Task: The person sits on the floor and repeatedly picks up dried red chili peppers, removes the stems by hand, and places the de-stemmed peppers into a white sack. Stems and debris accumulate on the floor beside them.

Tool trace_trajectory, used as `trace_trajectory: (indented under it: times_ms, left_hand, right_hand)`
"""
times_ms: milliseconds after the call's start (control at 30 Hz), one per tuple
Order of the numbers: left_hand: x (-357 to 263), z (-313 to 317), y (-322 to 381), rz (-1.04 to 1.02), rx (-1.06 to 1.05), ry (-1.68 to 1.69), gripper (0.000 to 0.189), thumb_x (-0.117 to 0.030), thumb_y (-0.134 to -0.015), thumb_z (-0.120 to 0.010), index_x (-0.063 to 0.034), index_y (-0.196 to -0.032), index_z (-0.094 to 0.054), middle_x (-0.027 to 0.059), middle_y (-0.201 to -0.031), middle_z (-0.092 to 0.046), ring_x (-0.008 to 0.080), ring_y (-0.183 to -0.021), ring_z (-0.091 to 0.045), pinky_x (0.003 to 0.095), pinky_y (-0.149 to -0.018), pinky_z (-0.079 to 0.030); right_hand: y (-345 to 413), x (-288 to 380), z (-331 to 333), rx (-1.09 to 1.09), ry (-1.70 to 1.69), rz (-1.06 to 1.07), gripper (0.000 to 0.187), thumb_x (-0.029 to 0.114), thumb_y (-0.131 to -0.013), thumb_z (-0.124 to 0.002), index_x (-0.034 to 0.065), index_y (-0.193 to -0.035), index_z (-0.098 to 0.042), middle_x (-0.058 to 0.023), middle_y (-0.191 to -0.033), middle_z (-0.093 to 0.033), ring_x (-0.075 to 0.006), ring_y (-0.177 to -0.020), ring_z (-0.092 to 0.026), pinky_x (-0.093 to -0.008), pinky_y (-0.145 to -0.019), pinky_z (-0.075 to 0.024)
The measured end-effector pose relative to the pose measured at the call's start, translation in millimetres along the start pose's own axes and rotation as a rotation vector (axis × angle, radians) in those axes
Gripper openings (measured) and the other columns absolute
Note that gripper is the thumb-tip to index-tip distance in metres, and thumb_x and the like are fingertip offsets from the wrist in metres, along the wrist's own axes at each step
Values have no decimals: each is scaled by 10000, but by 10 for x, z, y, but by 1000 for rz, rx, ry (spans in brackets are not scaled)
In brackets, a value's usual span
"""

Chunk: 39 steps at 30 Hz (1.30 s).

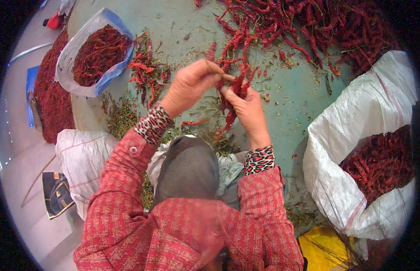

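Observation:
Several dried red chilli peppers (237,84) are held in my right hand (248,105), between thumb and fingers, above the green surface. My left hand (196,84) reaches across from the left, its fingertips pinched at the chillies' upper left side; what lies between those fingertips is partly hidden and blurred. A large heap of dried red chillies (308,27) spreads beyond my hands towards the upper right. Loose chillies (142,67) lie left of my left hand, and one more chilli (193,122) lies below it.
At the upper left stands an open bag of chillies (106,15). A white woven sack (335,135) holding chillies is at the right. Green stem debris (122,115) lies left of my hands, near a folded white sack (84,149). Yellow material (323,249) is at the lower right.

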State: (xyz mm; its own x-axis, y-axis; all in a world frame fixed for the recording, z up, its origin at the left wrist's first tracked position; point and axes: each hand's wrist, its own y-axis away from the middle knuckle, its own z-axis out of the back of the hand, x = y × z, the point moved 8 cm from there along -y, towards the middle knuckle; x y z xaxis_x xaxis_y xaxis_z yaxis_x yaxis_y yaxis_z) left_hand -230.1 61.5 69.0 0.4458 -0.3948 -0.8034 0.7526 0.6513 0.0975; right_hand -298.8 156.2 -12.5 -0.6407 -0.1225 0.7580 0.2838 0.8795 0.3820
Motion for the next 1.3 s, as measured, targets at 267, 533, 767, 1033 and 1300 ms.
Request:
trace_trajectory:
  times_ms: [267, 533, 767, 1033, 1300]
  left_hand:
    - [144, -178, 197, 381, 166, 321, 119, -134, -857, -536, -18, -873, -556, 13, -833, -527, 96, -745, -495, 230, -696, -407]
    - [762, 227, -225, 65, 99, -799, 282, -130, -810, -514, -85, -1088, -512, 114, -1076, -533, 299, -899, -563, 362, -756, -467]
    - [883, -112, -873, -238, 146, -948, 335, -61, -773, -499, -103, -1105, -486, 91, -1196, -461, 303, -995, -525, 376, -803, -462]
    - [1202, 297, -440, 33, 50, -861, 157, -166, -842, -502, -106, -987, -516, 88, -1059, -537, 333, -870, -555, 394, -715, -463]
    - [397, -83, 128, 318, 112, -51, 231, -195, -838, -543, -43, -1011, -533, 151, -790, -620, 290, -740, -613, 346, -654, -480]
  right_hand:
    - [-12, -2, 27, 82, 308, 137, 185, 47, -730, -628, 10, -900, -565, -77, -810, -539, -196, -754, -538, -297, -699, -435]
    - [7, 118, 345, -218, -293, -48, 121, 131, -839, -562, 50, -927, -578, -50, -891, -607, -127, -773, -575, -242, -661, -460]
    - [-52, 93, 345, -157, -659, -43, 130, 78, -856, -519, 2, -960, -532, -92, -853, -582, -190, -807, -589, -373, -788, -516]
    - [-48, -22, 426, -269, -546, -15, 129, 185, -849, -586, 88, -929, -558, 12, -706, -536, -83, -599, -506, -231, -534, -425]
    - [2, -17, 199, -93, -126, -58, 288, 219, -778, -673, 55, -1006, -609, 14, -865, -597, -55, -770, -510, -225, -680, -410]
